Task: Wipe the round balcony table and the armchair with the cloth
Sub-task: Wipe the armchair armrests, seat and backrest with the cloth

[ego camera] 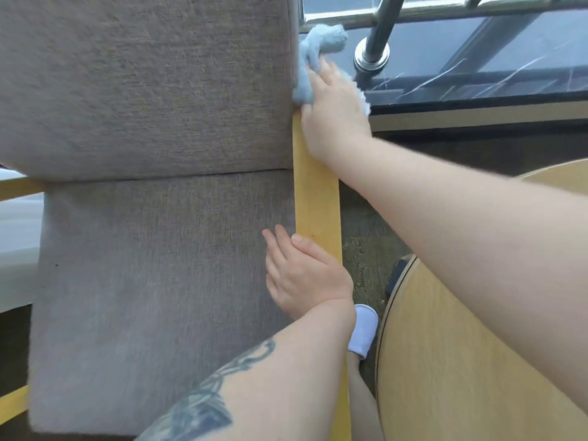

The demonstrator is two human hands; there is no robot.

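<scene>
The right hand (334, 113) grips the cloth (313, 58) and presses it on the far end of the wooden armrest (315, 198), where the wood meets the side of the grey back cushion (143, 84); it seems to wipe this corner of the armchair, and a loose part of the cloth stands up above the fingers. The left hand (302, 275) holds nothing: its fingers are straight and lie flat on the near part of the armrest and the edge of the seat cushion (152, 265), probably to steady the chair and the body during the long reach. The two hands are well apart along the armrest. The round counter (461, 361) is just beside the chair on the right. Behind the cloth is the metal railing (378, 33) with its post on a dark marble ledge (477, 84), very near, so the hand has little room there. A white slipper (364, 329) shows on the floor between chair and counter.
</scene>
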